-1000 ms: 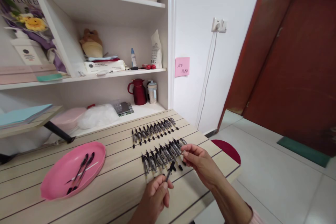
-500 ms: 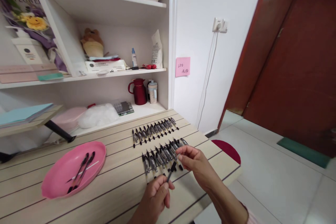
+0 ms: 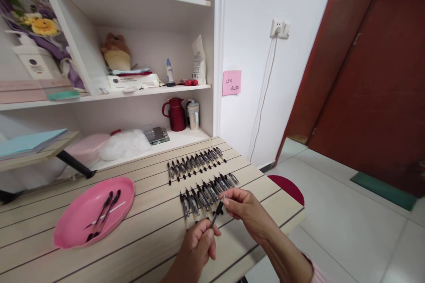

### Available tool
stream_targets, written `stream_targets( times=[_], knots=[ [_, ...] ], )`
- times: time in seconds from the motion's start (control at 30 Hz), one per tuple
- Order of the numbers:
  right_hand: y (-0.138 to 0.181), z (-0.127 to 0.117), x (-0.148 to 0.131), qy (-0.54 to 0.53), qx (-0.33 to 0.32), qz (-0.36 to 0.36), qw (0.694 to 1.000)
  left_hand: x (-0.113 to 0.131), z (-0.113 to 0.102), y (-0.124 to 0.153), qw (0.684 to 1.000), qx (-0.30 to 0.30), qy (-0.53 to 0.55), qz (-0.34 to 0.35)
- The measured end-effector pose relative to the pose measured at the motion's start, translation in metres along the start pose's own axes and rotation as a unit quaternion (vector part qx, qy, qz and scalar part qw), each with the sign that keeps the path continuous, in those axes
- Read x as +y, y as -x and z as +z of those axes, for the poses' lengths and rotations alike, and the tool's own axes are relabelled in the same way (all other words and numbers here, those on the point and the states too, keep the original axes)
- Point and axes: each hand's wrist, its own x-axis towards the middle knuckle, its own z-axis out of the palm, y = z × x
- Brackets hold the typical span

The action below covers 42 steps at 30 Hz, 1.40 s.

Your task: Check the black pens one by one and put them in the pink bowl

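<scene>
My left hand (image 3: 201, 241) is closed round the lower part of a pen (image 3: 217, 212) with a black grip, holding it tilted up to the right. At the pen's upper end, my right hand (image 3: 241, 203) pinches a small shiny pen tip (image 3: 223, 199) between thumb and fingers. The tip meets the black grip. Just behind my hands lies a row of capped-looking black and clear pens (image 3: 201, 196), partly covered by them. Farther back is a second row of similar pens (image 3: 195, 162).
To the left sits a pink tray (image 3: 61, 230) holding two dark pens and a thin white stick. A raised stand (image 3: 71, 139) with blue paper is at far left. Shelves (image 3: 152, 93) rise behind the striped table (image 3: 149, 230). A red round seat (image 3: 288, 190) stands beyond the right edge.
My right hand has moved slightly down and left, bringing the small tip from just apart onto the pen's upper end. My left hand stays nearly still.
</scene>
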Motion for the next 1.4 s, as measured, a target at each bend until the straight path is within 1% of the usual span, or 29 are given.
stream_targets(
  times=[0.1, 0.2, 0.27, 0.33, 0.4, 0.5, 0.6, 0.73, 0.9, 0.97, 1.07, 1.23, 1.33, 1.4],
  knots=[
    [0.0001, 0.0030, -0.0001, 0.010, 0.011, -0.015, 1.000, 0.0035, 0.0016, 0.0019, 0.998, 0.024, -0.050, 0.014],
    [-0.0009, 0.0060, 0.0026, 0.023, 0.029, -0.024, 0.999, 0.0077, 0.0047, 0.0036, 0.991, 0.066, -0.110, 0.043],
    [-0.0018, 0.0066, 0.0047, 0.030, 0.032, -0.022, 0.999, 0.0096, 0.0059, 0.0044, 0.986, 0.081, -0.136, 0.059],
    [-0.0020, 0.0058, 0.0055, 0.030, 0.024, -0.021, 0.999, 0.0104, 0.0057, 0.0051, 0.984, 0.077, -0.145, 0.063],
    [-0.0014, 0.0042, 0.0044, 0.021, 0.002, -0.022, 1.000, 0.0103, 0.0042, 0.0056, 0.986, 0.061, -0.142, 0.057],
    [-0.0002, 0.0018, 0.0024, -0.014, -0.023, -0.020, 0.999, 0.0089, 0.0021, 0.0057, 0.989, 0.040, -0.136, 0.051],
    [-0.0009, 0.0014, 0.0038, -0.039, -0.001, -0.016, 0.999, 0.0069, 0.0022, 0.0050, 0.990, 0.041, -0.126, 0.050],
    [-0.0028, 0.0029, 0.0069, -0.036, 0.021, -0.019, 0.999, 0.0055, 0.0044, 0.0037, 0.991, 0.057, -0.112, 0.050],
    [-0.0018, 0.0032, 0.0053, -0.049, -0.025, -0.003, 0.998, 0.0051, 0.0054, 0.0037, 0.994, 0.055, -0.089, 0.044],
    [-0.0017, 0.0038, 0.0057, -0.049, -0.019, -0.008, 0.999, 0.0045, 0.0051, 0.0038, 0.994, 0.053, -0.086, 0.039],
    [-0.0019, 0.0053, 0.0065, -0.027, 0.010, -0.027, 0.999, 0.0040, 0.0036, 0.0034, 0.994, 0.054, -0.089, 0.035],
    [-0.0018, 0.0049, 0.0068, -0.040, -0.024, -0.001, 0.999, 0.0041, 0.0011, 0.0020, 0.992, 0.037, -0.110, 0.041],
    [-0.0022, 0.0044, 0.0087, -0.037, -0.002, -0.012, 0.999, 0.0031, 0.0016, 0.0014, 0.991, 0.047, -0.117, 0.046],
    [-0.0020, 0.0045, 0.0092, -0.036, -0.002, -0.015, 0.999, 0.0027, 0.0019, 0.0012, 0.991, 0.048, -0.114, 0.042]
  ],
)
